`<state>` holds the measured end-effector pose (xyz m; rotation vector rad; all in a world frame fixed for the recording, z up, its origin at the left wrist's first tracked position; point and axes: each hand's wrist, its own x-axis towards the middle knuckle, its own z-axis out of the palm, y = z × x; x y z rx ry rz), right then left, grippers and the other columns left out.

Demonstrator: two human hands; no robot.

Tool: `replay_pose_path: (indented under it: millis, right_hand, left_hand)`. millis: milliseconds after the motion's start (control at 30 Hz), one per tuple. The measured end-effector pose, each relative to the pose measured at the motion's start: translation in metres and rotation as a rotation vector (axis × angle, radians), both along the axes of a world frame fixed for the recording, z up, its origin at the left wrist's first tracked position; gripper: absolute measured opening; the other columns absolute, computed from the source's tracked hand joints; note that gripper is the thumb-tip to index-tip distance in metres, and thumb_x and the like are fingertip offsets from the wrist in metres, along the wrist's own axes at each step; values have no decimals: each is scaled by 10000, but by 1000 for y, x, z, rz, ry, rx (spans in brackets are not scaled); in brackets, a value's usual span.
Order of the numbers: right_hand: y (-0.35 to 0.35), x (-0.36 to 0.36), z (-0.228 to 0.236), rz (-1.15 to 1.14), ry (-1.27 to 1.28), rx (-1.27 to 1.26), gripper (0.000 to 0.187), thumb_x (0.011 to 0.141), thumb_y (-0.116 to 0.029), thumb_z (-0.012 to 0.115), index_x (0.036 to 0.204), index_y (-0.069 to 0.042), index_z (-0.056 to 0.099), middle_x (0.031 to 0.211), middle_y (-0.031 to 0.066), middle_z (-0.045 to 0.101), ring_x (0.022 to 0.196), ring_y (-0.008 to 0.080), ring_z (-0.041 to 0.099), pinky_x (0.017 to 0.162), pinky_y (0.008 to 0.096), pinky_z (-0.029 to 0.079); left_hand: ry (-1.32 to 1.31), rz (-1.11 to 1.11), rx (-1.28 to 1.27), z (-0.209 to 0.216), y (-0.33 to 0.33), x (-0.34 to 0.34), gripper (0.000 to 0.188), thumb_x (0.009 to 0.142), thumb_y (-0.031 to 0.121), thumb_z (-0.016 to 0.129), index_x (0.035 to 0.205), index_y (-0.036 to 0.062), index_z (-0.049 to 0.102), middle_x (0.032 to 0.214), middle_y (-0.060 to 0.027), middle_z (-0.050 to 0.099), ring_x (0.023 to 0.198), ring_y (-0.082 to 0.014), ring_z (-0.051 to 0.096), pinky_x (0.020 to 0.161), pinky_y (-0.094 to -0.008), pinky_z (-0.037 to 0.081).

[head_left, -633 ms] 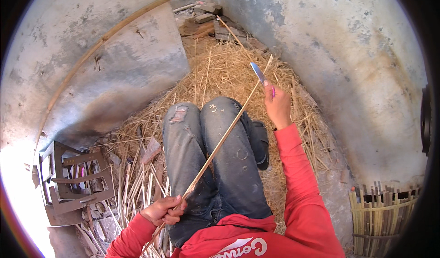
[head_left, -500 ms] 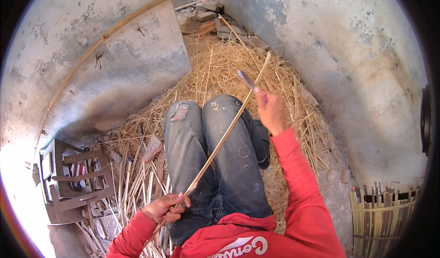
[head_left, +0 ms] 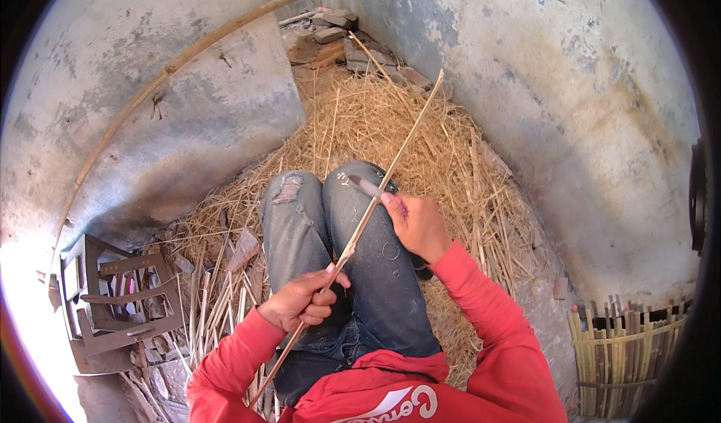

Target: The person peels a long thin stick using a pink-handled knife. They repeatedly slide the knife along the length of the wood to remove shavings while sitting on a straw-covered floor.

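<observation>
A long, thin, pale strip that looks like split bamboo (head_left: 409, 135) runs slantwise across my thighs, from lower left to upper right. Closed round its lower part is my left hand (head_left: 303, 300), near my left thigh. Just above that hand the strip has a rough, knobby spot. My right hand (head_left: 417, 224) grips the purple handle of a knife (head_left: 366, 186) over my right knee. Its blade points left and lies across the strip, partway along its length; whether the edge bites into it I cannot tell.
Straw-like shavings (head_left: 375, 111) cover the floor ahead, with bricks (head_left: 330, 28) in the far corner. A dark frame stand (head_left: 128, 299) is at left, beside loose pale sticks (head_left: 218, 303). A slatted basket (head_left: 623, 355) stands at right. A long pole (head_left: 173, 66) arches before the wall.
My right hand has drawn the knife down along the strip toward me, from near its far end to over my knee. My left hand has risen slightly with the strip.
</observation>
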<state>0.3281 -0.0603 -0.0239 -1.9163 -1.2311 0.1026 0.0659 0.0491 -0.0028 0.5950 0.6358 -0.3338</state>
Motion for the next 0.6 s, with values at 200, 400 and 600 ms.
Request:
replay_pose_path:
  millis: [200,400,600]
  right_hand:
    - [-9,-25,7,60,47,-41,505,1035,-388,554,692,-19,601,526,221,524,494,421,566,468,491,399]
    - [-19,-24,3,158,199,-78,494,1033,-384,561,718,-8,624,526,205,509,485,355,539,483,446,378]
    - [-20,-2,-6,149,748,-13,461,1003,-390,631,729,-19,624,567,2,493,557,81,440,517,321,362]
  left_hand:
    - [-44,33,66,-3,4,33,413,1092,471,419,1167,87,552,626,70,268,458,-30,194,381,-216,153]
    - [-70,50,88,-6,4,41,377,1100,430,424,1141,81,561,627,69,269,463,-34,205,386,-215,161]
    - [-93,102,182,-3,-4,42,342,1104,389,437,1107,75,573,626,61,311,461,-39,239,382,-215,182]
